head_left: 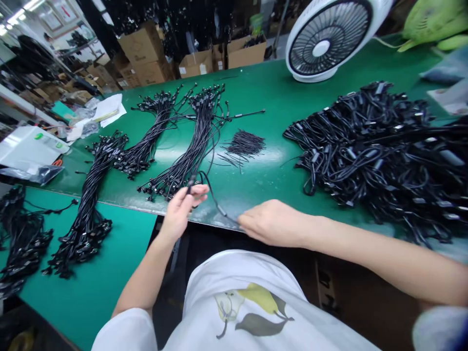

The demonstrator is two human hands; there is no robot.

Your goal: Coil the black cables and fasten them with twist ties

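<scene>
A thin black cable [213,197] with a grey sleeve runs between my two hands at the front edge of the green table. My left hand [182,207] pinches its one end, where a dark connector sticks up past the thumb. The fingers of my right hand [268,222] are closed on the cable's other end, which they hide. Just beyond my left hand lies a long bundle of black cables [193,146], connectors at both ends. A small heap of short black ties [245,143] lies on the table farther back, between my hands.
A large tangled pile of black cables [376,151] covers the right side. More cable bundles [98,168] lie at left, some on a lower green surface [124,234]. A white fan [321,46] stands at the back. Cardboard boxes [142,48] are behind the table [270,97].
</scene>
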